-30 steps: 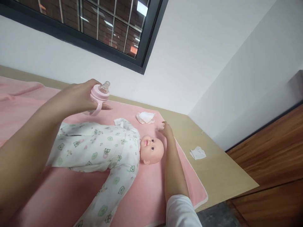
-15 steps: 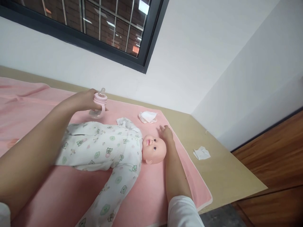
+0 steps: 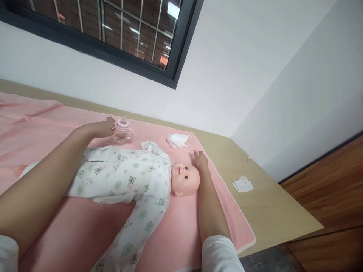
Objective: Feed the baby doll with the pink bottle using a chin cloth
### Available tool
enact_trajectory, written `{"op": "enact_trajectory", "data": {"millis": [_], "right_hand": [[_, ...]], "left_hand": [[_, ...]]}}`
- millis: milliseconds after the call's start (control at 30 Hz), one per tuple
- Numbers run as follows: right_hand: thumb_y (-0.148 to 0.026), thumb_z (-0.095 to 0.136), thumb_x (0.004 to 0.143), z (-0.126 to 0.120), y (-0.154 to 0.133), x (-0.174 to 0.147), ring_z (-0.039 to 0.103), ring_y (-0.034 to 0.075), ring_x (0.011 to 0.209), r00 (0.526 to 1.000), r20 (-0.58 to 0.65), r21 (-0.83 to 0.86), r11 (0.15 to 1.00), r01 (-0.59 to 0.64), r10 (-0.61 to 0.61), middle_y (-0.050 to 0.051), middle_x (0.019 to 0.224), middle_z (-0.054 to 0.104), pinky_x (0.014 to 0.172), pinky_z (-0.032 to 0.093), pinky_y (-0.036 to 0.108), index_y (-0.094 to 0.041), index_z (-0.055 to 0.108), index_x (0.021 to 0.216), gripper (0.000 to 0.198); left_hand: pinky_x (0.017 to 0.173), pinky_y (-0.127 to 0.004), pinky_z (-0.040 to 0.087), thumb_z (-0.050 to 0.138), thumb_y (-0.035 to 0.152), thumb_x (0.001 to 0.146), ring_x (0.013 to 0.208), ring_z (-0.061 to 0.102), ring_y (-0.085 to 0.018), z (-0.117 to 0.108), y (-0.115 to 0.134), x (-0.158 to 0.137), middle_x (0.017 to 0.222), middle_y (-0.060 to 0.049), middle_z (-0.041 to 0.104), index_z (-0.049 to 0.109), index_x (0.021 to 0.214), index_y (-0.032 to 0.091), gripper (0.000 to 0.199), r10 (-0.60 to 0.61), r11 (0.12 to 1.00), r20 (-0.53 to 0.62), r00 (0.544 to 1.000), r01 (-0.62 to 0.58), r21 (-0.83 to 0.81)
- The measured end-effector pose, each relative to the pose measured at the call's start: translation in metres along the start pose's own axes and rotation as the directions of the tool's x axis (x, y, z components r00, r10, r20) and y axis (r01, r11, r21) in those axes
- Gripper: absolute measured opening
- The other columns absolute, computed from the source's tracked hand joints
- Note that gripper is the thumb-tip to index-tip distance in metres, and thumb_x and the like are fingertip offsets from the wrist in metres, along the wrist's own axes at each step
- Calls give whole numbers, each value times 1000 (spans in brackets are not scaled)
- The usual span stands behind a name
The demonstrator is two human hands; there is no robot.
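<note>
Our left hand point(image 3: 102, 127) grips the small pink handled baby bottle point(image 3: 121, 130), upright on the pink towel point(image 3: 181, 234); its red print is too small to read.
The tan tabletop point(image 3: 272, 211) meets white walls under a dark-framed window point(image 3: 119, 34). Our right hand point(image 3: 200, 160) rests fingers spread beside the doll in the bear-print sleepsuit point(image 3: 133, 177).

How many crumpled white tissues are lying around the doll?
2: one tissue on the pink blanket beyond the doll's head, the other tissue on the bare tan tabletop to the right.

Glossy plastic bottle point(image 3: 122, 130), matt cloth blanket point(image 3: 181, 226)
</note>
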State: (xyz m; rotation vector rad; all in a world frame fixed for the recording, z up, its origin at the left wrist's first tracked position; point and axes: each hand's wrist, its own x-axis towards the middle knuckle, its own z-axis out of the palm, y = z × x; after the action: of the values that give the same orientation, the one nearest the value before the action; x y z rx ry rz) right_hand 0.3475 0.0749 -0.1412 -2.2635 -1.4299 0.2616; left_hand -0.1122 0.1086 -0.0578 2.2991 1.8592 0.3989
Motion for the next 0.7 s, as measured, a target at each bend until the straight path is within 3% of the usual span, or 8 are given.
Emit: {"op": "enact_trajectory", "data": {"millis": [67,167,333,433,600,700], "right_hand": [[-57,27,98,0,0,0,54,31,127,1000,-3,-4,1000,-2,2,20,137,57,102,43,38,-10,47,139,65],[-57,28,98,0,0,-1,55,31,126,1000,-5,0,1000,-2,2,20,136,58,101,43,38,-10,48,139,66],[-56,28,98,0,0,-1,55,32,126,1000,-9,26,1000,-3,4,20,136,59,102,42,39,-10,48,139,65],[-56,28,98,1,1,-2,55,32,125,1000,-20,30,999,-14,14,20,133,61,101,42,39,-11,49,138,63],[-56,29,98,3,3,-1,56,34,124,999,-41,57,998,1,1,20,133,61,99,43,41,-11,51,136,63],[-57,28,97,4,5,-2,56,34,123,998,-64,58,998,21,-17,20,132,61,99,43,42,-11,52,135,64]], "left_hand": [[65,-24,41,31,28,92,77,57,-19,4,0,3,85,-10,63,35,128,-12,54,-61,998,56,997,59,29],[69,-24,41,40,36,89,81,59,-19,9,-5,9,83,-6,61,35,129,-9,60,-58,998,109,992,58,5],[68,-25,41,35,52,89,91,61,-23,16,-11,10,90,-9,61,29,129,-11,75,-136,990,55,989,134,33],[69,-24,42,35,43,88,94,62,-22,13,-8,8,94,-8,62,28,132,-6,66,-148,988,44,988,146,44],[66,-23,43,50,21,73,89,61,-22,-1,-5,10,100,-18,63,32,129,-13,68,-162,987,229,960,163,13],[66,-24,44,54,20,68,87,60,-23,-4,-6,12,99,-18,62,38,127,-10,68,-147,988,209,967,153,-12]]}}
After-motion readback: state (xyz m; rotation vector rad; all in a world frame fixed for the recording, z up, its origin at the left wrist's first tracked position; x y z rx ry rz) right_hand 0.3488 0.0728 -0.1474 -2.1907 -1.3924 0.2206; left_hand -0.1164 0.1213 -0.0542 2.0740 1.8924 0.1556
